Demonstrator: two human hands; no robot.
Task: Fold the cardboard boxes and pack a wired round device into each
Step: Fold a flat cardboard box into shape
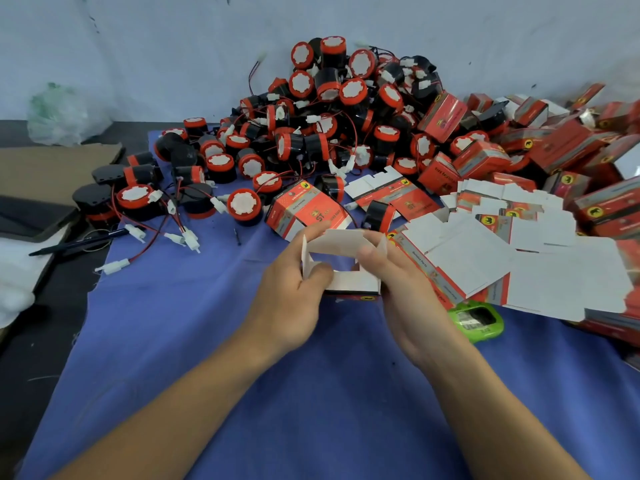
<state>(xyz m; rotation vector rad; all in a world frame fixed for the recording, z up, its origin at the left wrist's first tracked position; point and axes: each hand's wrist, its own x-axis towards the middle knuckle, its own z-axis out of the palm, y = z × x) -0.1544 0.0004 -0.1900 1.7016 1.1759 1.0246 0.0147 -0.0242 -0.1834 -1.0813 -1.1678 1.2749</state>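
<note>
Half-folded white-and-red cardboard box (341,268) held low over the near blue-clothed counter (207,341), long axis left-right, pinched in the curled grip of left hand (291,299) and right hand (401,289) alike, with a red-and-black wired round device (379,216) just beyond, nearer the right hand.

Soft, even light, probably from overhead, keeps the scene fairly bright. The left hand (291,299) and right hand (405,292) cast only faint shadows on the cloth (207,341). The white inside of the box (341,258) is close to washed out. The wall (138,46) reads pale blue-grey. The pile (339,116) at the back and the bag (62,116) look soft and smeared. Wide-angle stretch bows the edges and lengthens the forearms.
</note>
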